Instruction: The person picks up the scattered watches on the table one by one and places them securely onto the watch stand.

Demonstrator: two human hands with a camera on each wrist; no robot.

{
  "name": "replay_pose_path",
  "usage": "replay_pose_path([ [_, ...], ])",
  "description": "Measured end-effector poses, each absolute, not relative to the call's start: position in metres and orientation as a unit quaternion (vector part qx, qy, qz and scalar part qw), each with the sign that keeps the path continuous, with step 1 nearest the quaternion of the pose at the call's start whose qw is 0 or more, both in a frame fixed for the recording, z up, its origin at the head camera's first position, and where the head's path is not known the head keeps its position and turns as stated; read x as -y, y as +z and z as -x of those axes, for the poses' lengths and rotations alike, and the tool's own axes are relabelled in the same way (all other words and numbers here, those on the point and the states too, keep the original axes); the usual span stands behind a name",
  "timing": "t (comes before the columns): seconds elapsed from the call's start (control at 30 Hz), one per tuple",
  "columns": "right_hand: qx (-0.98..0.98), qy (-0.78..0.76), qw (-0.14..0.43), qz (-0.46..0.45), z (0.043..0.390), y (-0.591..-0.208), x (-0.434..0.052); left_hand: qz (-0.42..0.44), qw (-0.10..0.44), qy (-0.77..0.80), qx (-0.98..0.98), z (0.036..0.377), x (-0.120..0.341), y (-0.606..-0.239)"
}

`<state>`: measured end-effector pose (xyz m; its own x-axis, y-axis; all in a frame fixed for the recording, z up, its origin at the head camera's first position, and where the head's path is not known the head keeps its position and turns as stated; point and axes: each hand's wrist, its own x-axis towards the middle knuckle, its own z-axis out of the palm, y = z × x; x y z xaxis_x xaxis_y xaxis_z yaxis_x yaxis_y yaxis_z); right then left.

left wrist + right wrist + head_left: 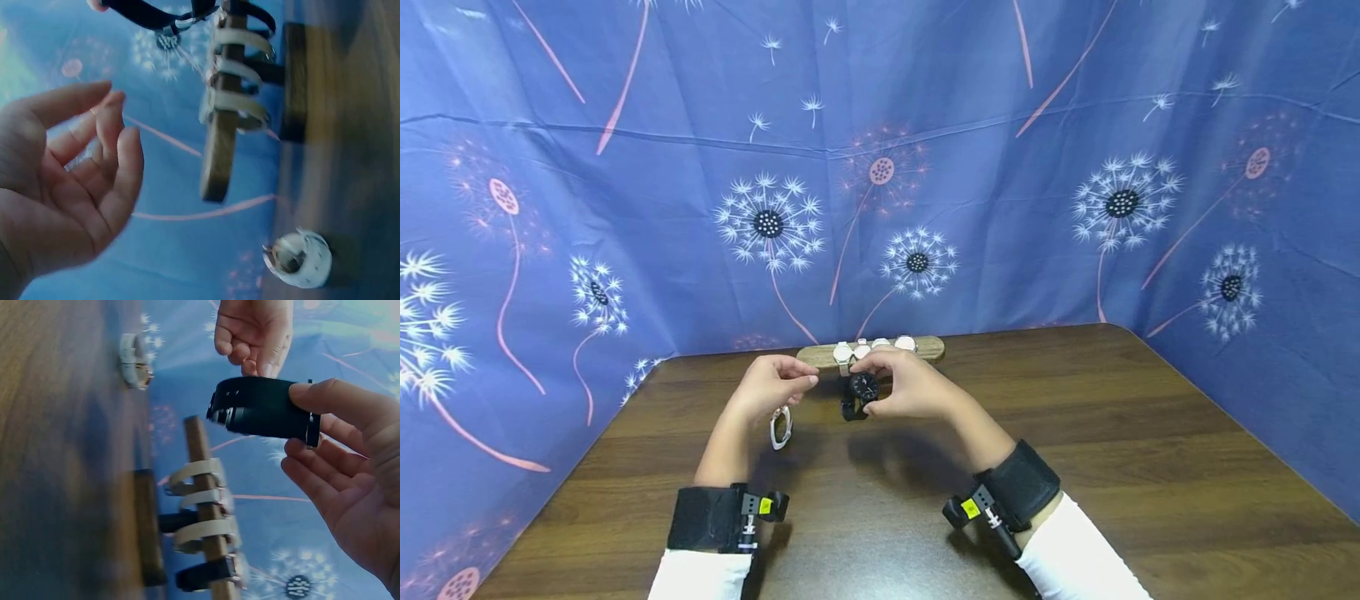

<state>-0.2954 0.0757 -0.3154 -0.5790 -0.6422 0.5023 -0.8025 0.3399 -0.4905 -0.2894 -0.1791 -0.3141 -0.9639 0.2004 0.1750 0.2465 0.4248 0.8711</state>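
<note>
My right hand [913,385] pinches a black wristwatch [865,386] between thumb and fingers, its dark dial toward the head camera. In the right wrist view the closed black strap [262,412] forms a loop held at one end. My left hand [771,385] hovers just left of the watch, fingers loosely bent, and nothing lies in its palm [69,194] in the left wrist view. Behind the hands stands a wooden watch stand [931,348] with several watches strapped round its bar [219,169]. A white wristwatch [781,427] rests on its side on the table, below the left hand.
The brown wooden table [1150,467] extends to both sides and toward me. A blue curtain [1000,208] with a dandelion print hangs along its far edge, close behind the stand. The stand's dark base [147,531] sits on the tabletop.
</note>
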Motion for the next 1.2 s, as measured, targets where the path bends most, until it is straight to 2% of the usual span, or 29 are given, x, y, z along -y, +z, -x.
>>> replay_pose_path([
  [0.2,0.818,0.321,0.183,-0.441,0.282,-0.306,-0.086,0.287,0.094,-0.453,0.839,0.274,0.154,-0.307],
  [0.4,0.814,0.287,0.244,-0.442,0.274,-0.297,-0.094,0.358,0.184,-0.369,0.838,0.267,0.128,-0.309],
  [0.67,0.79,0.267,0.295,-0.466,0.262,-0.287,-0.096,0.389,0.259,-0.36,0.807,0.271,0.111,-0.321],
  [0.93,0.782,0.261,0.313,-0.472,0.256,-0.282,-0.096,0.408,0.301,-0.407,0.76,0.271,0.104,-0.323],
  [1.2,0.771,0.252,0.31,-0.497,0.258,-0.283,-0.098,0.403,0.303,-0.43,0.749,0.268,0.101,-0.324],
])
